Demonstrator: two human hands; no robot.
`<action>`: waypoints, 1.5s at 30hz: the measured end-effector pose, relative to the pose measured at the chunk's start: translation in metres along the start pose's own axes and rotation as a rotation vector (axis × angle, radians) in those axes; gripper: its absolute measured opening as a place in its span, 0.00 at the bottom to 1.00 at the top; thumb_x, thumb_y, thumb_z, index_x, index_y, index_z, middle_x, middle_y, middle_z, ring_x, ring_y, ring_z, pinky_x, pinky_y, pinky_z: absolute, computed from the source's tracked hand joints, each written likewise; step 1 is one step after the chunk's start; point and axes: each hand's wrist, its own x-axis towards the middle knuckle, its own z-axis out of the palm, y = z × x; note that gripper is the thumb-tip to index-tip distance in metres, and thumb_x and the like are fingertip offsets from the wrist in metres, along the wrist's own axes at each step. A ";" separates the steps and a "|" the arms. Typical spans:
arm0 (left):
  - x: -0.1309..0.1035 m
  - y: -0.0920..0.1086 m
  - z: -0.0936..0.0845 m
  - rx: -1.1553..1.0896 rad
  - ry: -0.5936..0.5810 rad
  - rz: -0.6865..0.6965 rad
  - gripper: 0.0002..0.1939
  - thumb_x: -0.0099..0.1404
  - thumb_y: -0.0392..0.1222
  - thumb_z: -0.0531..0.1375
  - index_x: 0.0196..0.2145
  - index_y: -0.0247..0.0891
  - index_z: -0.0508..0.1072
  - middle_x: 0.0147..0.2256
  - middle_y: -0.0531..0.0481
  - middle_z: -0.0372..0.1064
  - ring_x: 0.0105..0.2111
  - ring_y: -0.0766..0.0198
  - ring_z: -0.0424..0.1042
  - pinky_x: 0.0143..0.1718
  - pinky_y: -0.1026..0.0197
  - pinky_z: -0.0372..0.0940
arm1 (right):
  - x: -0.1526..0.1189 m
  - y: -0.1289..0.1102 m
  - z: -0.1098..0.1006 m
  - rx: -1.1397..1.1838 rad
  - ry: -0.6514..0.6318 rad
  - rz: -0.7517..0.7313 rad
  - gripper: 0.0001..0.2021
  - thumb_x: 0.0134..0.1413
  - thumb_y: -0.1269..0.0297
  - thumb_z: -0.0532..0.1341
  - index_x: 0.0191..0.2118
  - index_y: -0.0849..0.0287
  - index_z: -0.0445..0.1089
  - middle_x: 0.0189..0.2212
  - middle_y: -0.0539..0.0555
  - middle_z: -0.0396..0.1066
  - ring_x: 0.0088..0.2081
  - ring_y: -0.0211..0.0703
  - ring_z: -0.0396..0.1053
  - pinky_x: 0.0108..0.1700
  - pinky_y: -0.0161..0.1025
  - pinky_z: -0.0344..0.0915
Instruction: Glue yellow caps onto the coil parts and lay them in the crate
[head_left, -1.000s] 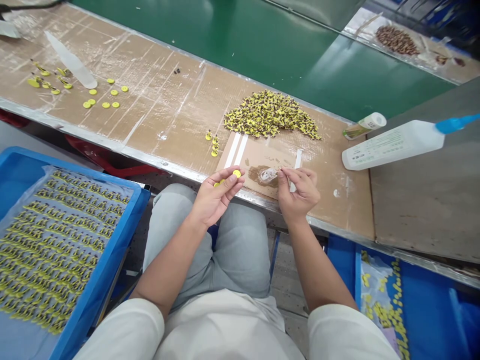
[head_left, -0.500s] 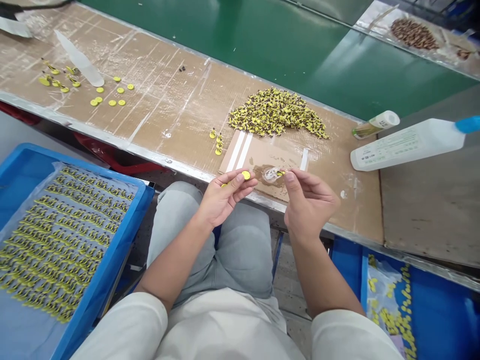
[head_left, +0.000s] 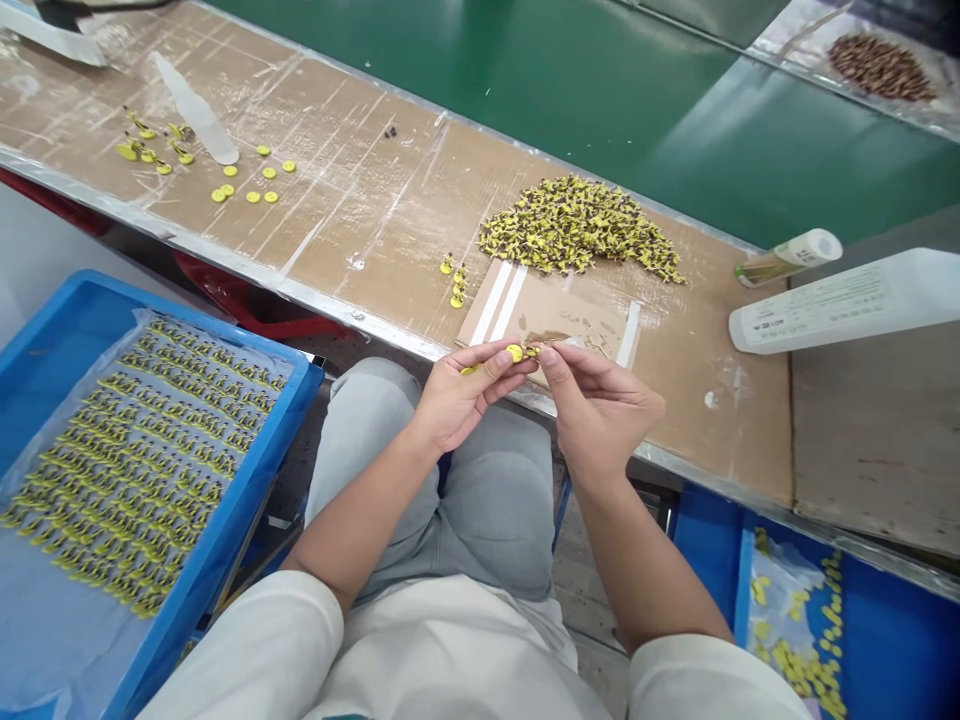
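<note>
Between the thumb and fingers of my left hand (head_left: 469, 392) is a round yellow disc (head_left: 514, 353), with part of another yellow piece showing behind the fingers. My right hand (head_left: 600, 405) pinches a small yellow-and-dark figure (head_left: 532, 352) by one end. The figure's other end is at the disc's edge; whether they touch I cannot tell. Both hands are above the table's front edge, over a cardboard piece (head_left: 487, 318) with white tape strips and a wet brown smear. Behind it lies a heap of small yellow-and-dark figures (head_left: 581, 225).
Several figures on discs (head_left: 457, 285) stand left of the cardboard. Loose yellow discs (head_left: 253, 197) lie farther left by a white pointed strip (head_left: 196, 110). A blue tray (head_left: 300, 385) holds rows of finished-looking figures. A large bottle (head_left: 847, 300) and a small one (head_left: 791, 255) are at right.
My right hand has moved left, bringing the figure from the white blob on the cardboard to the disc in my left hand. The view has shifted slightly.
</note>
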 end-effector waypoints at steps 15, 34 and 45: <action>-0.001 0.001 0.001 -0.029 0.069 -0.005 0.13 0.55 0.38 0.68 0.40 0.35 0.78 0.39 0.46 0.78 0.41 0.62 0.77 0.51 0.61 0.68 | -0.003 0.001 0.005 -0.061 0.023 -0.076 0.07 0.46 0.69 0.70 0.35 0.57 0.78 0.32 0.51 0.78 0.34 0.43 0.77 0.41 0.41 0.76; -0.001 -0.002 -0.001 0.034 0.146 0.064 0.15 0.50 0.42 0.70 0.37 0.35 0.79 0.36 0.46 0.79 0.37 0.61 0.78 0.46 0.59 0.71 | -0.003 0.000 0.007 -0.090 0.001 -0.076 0.06 0.45 0.67 0.70 0.33 0.56 0.78 0.30 0.50 0.78 0.31 0.42 0.76 0.37 0.39 0.75; -0.008 -0.007 0.008 0.143 0.190 0.173 0.18 0.51 0.45 0.70 0.40 0.37 0.80 0.38 0.45 0.78 0.40 0.57 0.77 0.49 0.51 0.71 | 0.002 0.006 -0.003 -0.168 -0.086 -0.084 0.06 0.46 0.64 0.70 0.34 0.56 0.78 0.29 0.51 0.77 0.32 0.42 0.74 0.47 0.49 0.71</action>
